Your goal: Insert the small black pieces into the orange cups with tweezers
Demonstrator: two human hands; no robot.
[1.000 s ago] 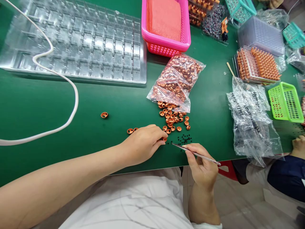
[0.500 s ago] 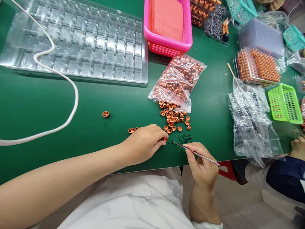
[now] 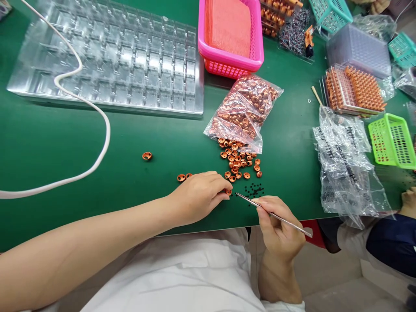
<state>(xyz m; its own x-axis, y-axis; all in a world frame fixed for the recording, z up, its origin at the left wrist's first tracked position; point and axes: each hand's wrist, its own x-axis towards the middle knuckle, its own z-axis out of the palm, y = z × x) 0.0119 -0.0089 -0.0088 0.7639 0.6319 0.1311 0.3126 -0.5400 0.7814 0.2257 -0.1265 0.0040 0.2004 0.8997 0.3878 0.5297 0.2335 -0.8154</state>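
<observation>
My left hand (image 3: 203,196) pinches a small copper-coloured ring (image 3: 228,192) at its fingertips, low over the green table (image 3: 130,130). From the right, my right hand (image 3: 280,221) holds metal tweezers (image 3: 273,213), whose tips are just beside that ring. Tiny black pieces (image 3: 254,190) lie scattered past the tweezers. More copper rings (image 3: 236,164) are piled in front of a clear bag (image 3: 245,108) full of them. A pair of rings (image 3: 181,177) is partly behind my left hand, and a single ring (image 3: 147,156) lies farther left.
Clear plastic trays (image 3: 130,60) and a white cable (image 3: 105,130) are at the left. A pink basket (image 3: 232,65) holds an orange-red stack. At right are crumpled plastic bags (image 3: 347,169), a green basket (image 3: 393,141), orange parts (image 3: 355,89) and a person's hand (image 3: 408,201).
My right hand has shifted slightly right and down, with the tweezers lying at a slightly different angle. The whole view has moved a little. My left hand keeps its pinch on the ring.
</observation>
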